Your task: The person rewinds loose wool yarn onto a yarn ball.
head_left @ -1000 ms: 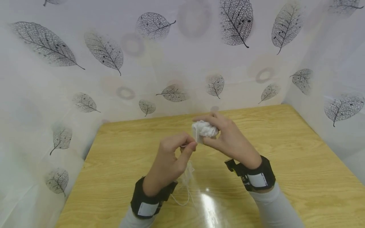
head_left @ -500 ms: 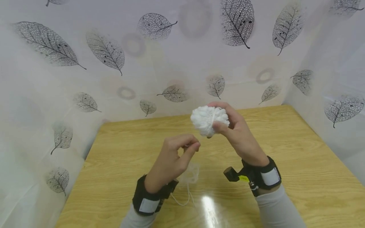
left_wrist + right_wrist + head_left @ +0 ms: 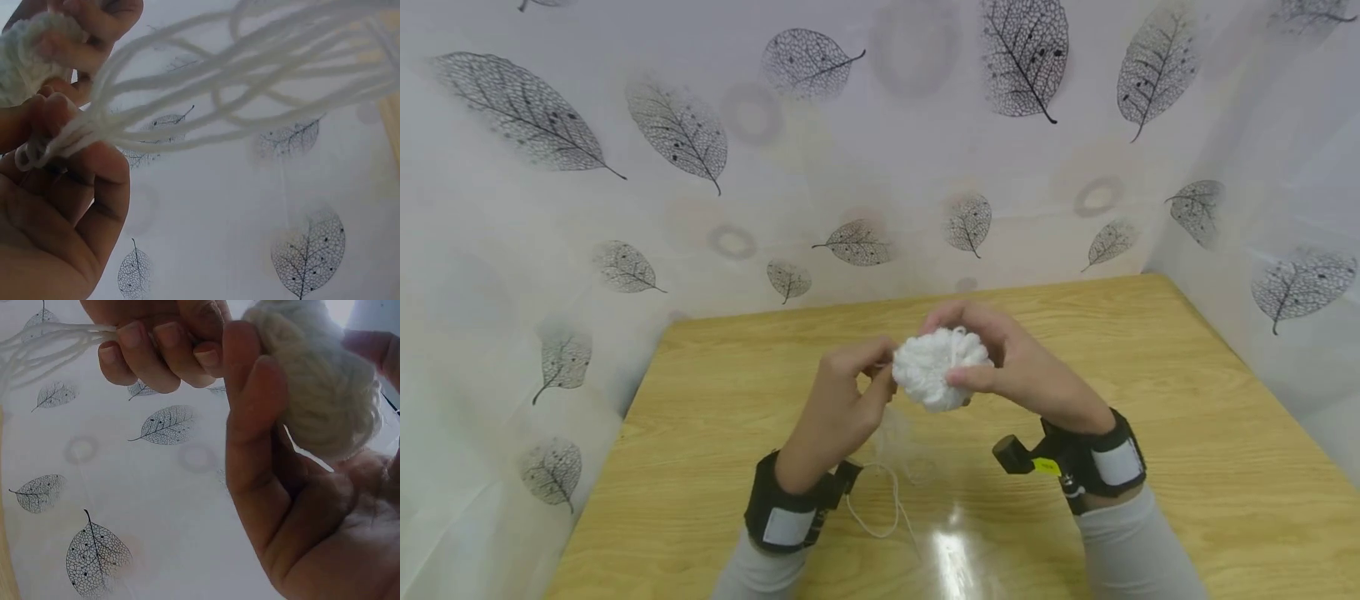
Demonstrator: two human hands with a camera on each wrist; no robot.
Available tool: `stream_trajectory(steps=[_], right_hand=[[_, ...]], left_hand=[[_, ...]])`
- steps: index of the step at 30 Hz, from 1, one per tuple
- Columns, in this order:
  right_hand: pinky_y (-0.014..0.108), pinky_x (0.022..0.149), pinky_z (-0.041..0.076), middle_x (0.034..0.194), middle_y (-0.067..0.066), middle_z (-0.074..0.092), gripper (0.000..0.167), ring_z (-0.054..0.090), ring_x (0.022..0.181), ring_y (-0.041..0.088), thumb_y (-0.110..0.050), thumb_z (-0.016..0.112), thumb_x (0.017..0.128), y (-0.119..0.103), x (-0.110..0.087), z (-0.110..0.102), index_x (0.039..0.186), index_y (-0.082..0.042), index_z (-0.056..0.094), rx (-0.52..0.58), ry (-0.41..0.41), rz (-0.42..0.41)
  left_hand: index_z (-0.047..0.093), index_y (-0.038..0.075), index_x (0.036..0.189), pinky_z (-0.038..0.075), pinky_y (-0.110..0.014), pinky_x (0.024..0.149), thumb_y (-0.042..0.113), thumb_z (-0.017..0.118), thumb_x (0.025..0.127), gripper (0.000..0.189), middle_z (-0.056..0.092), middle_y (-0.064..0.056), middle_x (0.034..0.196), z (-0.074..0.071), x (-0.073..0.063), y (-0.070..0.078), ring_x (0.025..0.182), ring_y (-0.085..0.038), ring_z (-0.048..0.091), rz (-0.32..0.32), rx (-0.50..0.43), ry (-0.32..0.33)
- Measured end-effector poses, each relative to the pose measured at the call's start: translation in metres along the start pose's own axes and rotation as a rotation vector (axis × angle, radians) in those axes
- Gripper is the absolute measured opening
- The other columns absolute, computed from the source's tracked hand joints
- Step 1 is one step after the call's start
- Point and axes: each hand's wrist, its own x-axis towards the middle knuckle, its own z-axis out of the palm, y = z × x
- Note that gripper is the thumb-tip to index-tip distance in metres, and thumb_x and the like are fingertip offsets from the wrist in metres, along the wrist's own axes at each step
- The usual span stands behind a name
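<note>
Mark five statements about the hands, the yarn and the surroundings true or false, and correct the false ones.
1. The right hand holds a bundle of white yarn. True.
2. The left hand lies flat on the table. False: it pinches white strands.
3. The table shows wood grain. True.
4. The backdrop is plain. False: it carries dark leaf prints.
5. The sleeves are light grey. True.

Left hand (image 3: pixel 842 404): thumb and forefinger together in a pinch, other fingers curled under it; back of hand toward head camera. Right hand (image 3: pixel 1026 367): thumb on near side of its grip, fingers bent round far side; left pinch just beside this grip. Left forearm (image 3: pixel 762 575) and right forearm (image 3: pixel 1135 546), grey-sleeved, below their grips, angled inward.
</note>
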Motion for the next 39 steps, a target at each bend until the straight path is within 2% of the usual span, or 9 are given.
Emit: stream_trajectory(steps=[4,8,13,17,22,26,31,34,39], right_hand=[[0.039,0.068,0.06,0.122,0.014,0.059,0.047,0.062,0.093,0.029,-0.008,0.074,0.089,0.0,-0.001,-0.001,0.132,-0.015,0.056,-0.115,-0.132,0.004],[0.039,0.064,0.061,0.115,0.008,0.064,0.065,0.065,0.085,0.026,-0.006,0.075,0.081,0.0,-0.002,-0.003,0.14,-0.021,0.051,-0.251,-0.192,0.055],[0.034,0.064,0.059,0.107,0.0,0.067,0.052,0.064,0.082,0.02,-0.008,0.076,0.08,0.004,-0.001,-0.007,0.128,-0.021,0.063,-0.393,-0.24,0.06],[0.032,0.062,0.056,0.102,-0.006,0.068,0.04,0.063,0.08,0.017,-0.009,0.076,0.08,0.009,0.002,-0.007,0.116,-0.024,0.069,-0.476,-0.207,0.049],[0.032,0.061,0.057,0.099,-0.003,0.067,0.033,0.063,0.079,0.019,-0.012,0.08,0.083,0.009,0.005,-0.007,0.112,-0.021,0.068,-0.527,-0.034,0.029],[0.034,0.064,0.058,0.1,0.001,0.067,0.028,0.063,0.082,0.022,-0.014,0.081,0.086,0.006,0.003,-0.01,0.11,-0.019,0.068,-0.475,0.033,-0.016],[0.037,0.065,0.06,0.106,0.01,0.064,0.032,0.063,0.086,0.026,-0.001,0.078,0.086,-0.001,-0.005,-0.013,0.112,-0.016,0.067,-0.212,-0.004,-0.041],[0.037,0.067,0.061,0.109,0.01,0.065,0.04,0.064,0.088,0.024,0.007,0.075,0.084,-0.003,-0.009,-0.013,0.114,-0.017,0.069,-0.07,0.036,-0.097],[0.03,0.072,0.059,0.113,0.007,0.066,0.04,0.063,0.092,0.018,0.011,0.067,0.086,0.0,-0.005,-0.007,0.114,-0.018,0.068,0.099,0.212,-0.14]], left_hand=[[0.067,0.003,0.086,0.056,-0.027,0.067,-0.007,0.064,0.096,0.015,0.066,-0.002,0.077,-0.001,0.001,0.0,0.067,-0.01,0.061,0.011,-0.009,0.007],[0.064,0.004,0.085,0.049,-0.026,0.058,-0.001,0.065,0.099,0.015,0.063,-0.001,0.075,-0.003,0.001,0.0,0.063,-0.01,0.055,0.01,0.01,0.014],[0.062,0.005,0.083,0.044,-0.025,0.053,0.0,0.065,0.099,0.017,0.058,0.0,0.072,-0.003,0.001,0.002,0.06,-0.009,0.05,0.003,0.031,0.022],[0.061,0.006,0.083,0.043,-0.024,0.052,0.0,0.065,0.099,0.018,0.058,0.0,0.073,-0.003,0.001,0.006,0.059,-0.009,0.048,0.016,0.044,0.043],[0.06,0.006,0.082,0.036,-0.021,0.046,-0.003,0.063,0.099,0.019,0.052,0.001,0.07,-0.003,0.001,0.012,0.054,-0.006,0.04,0.027,0.015,0.068],[0.061,0.002,0.085,0.029,-0.019,0.039,-0.006,0.061,0.099,0.016,0.049,-0.001,0.066,-0.004,0.0,0.014,0.047,-0.003,0.033,0.021,-0.047,0.11],[0.062,-0.002,0.086,0.022,-0.019,0.034,-0.008,0.061,0.098,0.014,0.048,-0.002,0.062,-0.01,0.001,0.012,0.042,-0.001,0.025,0.003,-0.071,0.193],[0.064,0.0,0.085,0.027,-0.019,0.037,-0.008,0.063,0.097,0.014,0.055,-0.003,0.065,-0.008,0.002,0.009,0.044,-0.002,0.029,0.034,-0.053,0.177],[0.067,0.001,0.087,0.036,-0.018,0.046,-0.008,0.065,0.096,0.012,0.058,-0.002,0.07,0.007,0.002,0.014,0.054,-0.004,0.039,0.125,-0.023,0.098]])
